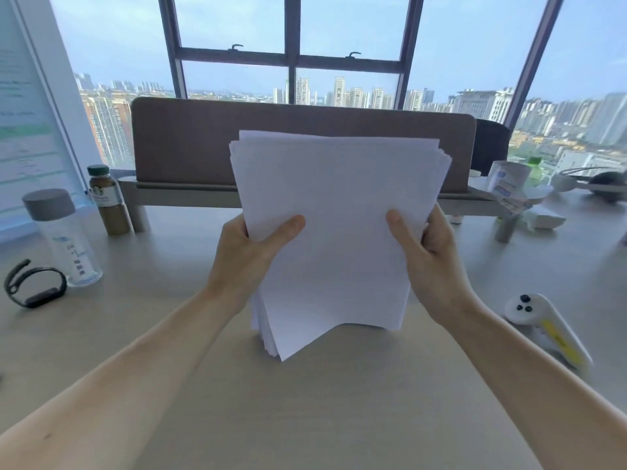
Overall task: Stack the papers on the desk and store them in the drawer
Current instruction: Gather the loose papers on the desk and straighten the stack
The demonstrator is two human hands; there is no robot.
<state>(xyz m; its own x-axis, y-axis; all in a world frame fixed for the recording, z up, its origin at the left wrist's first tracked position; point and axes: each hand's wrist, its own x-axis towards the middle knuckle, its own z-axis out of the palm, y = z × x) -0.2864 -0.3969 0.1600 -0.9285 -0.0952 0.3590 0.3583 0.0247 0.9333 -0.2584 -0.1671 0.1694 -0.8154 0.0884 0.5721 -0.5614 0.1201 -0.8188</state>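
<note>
A thick stack of white papers [339, 212] stands upright over the middle of the light wooden desk [305, 401]. Its sheets are fanned unevenly at the top and bottom edges, and the lower corner touches or hovers just above the desk. My left hand [251, 252] grips the stack's left edge with the thumb on the front. My right hand [431, 259] grips the right edge the same way. No drawer is in view.
A clear bottle with a grey cap [64, 235], a brown drink bottle [108, 201] and a black wristband [34, 288] sit at the left. A white controller [549, 327] lies at the right, with packaging [515, 191] behind it. A brown divider panel [190, 140] backs the desk.
</note>
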